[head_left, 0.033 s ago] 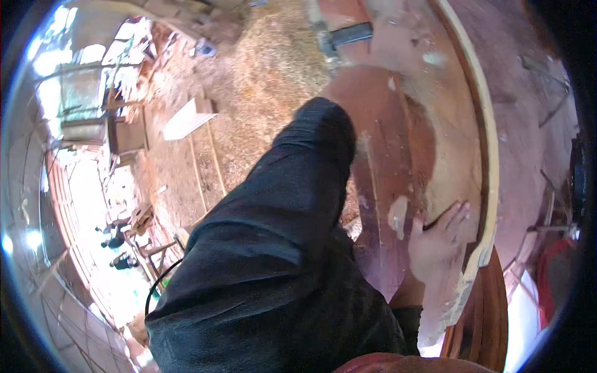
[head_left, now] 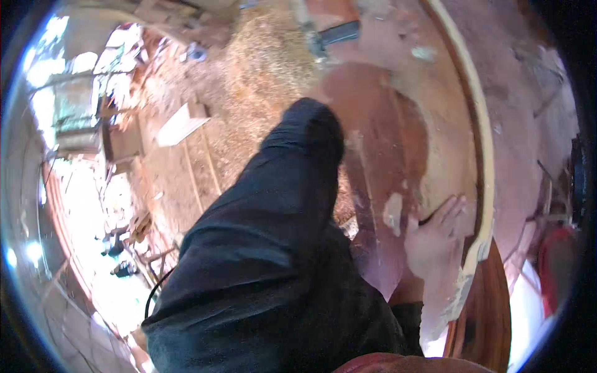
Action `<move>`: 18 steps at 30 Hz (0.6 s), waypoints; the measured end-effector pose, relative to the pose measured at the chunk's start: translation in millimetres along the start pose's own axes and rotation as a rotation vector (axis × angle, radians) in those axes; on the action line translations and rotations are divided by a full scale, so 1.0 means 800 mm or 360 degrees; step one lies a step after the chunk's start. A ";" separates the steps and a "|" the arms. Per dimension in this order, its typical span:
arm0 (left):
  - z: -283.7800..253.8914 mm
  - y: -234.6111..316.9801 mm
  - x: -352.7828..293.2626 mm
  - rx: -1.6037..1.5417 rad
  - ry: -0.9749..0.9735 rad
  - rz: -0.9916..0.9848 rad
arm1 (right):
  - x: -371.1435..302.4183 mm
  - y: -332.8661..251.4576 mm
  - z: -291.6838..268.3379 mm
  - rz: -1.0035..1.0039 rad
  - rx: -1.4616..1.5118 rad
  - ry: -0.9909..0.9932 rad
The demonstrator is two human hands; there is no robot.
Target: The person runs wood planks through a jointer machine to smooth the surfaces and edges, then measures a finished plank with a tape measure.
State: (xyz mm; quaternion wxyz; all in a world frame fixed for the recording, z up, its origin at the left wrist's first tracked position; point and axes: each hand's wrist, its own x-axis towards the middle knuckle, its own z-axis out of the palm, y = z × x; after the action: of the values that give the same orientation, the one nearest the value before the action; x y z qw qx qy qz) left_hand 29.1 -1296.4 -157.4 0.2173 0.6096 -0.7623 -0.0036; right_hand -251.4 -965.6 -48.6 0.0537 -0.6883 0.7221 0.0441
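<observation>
My right hand [head_left: 435, 239] lies flat, palm down, on a large wooden panel [head_left: 457, 124] with a curved, pale raised edge. Its fingers are spread and point toward that edge, and nothing is held in them. Near the hand the panel carries a darker reddish-brown patch [head_left: 373, 93] with a light worn spot beside the thumb. A dark-clothed leg [head_left: 280, 205], which looks bent at the knee, covers the middle of the view and hides part of the panel's left side. My left hand does not show.
At the panel's far end sits a dark bar-shaped tool or fitting [head_left: 341, 32]. Wood shavings [head_left: 267, 68] cover the floor to the left, near a pale board [head_left: 181, 125]. A curved reddish-brown wooden piece [head_left: 482, 311] stands below the panel's near right edge.
The view has shifted slightly, so the panel and floor sit a little farther left. My right hand stays flat on the panel in almost the same place.
</observation>
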 end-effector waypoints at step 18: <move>-0.027 -0.053 0.064 0.0218 -0.0244 0.0042 | 0.053 -0.038 0.053 0.0057 0.0391 0.0249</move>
State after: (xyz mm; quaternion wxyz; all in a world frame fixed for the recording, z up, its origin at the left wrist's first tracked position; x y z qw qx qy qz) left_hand 67.5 -1349.6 -132.3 0.1162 0.6110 -0.7830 0.0047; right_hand -222.5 -1002.9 -96.5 0.0802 -0.6649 0.7361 -0.0976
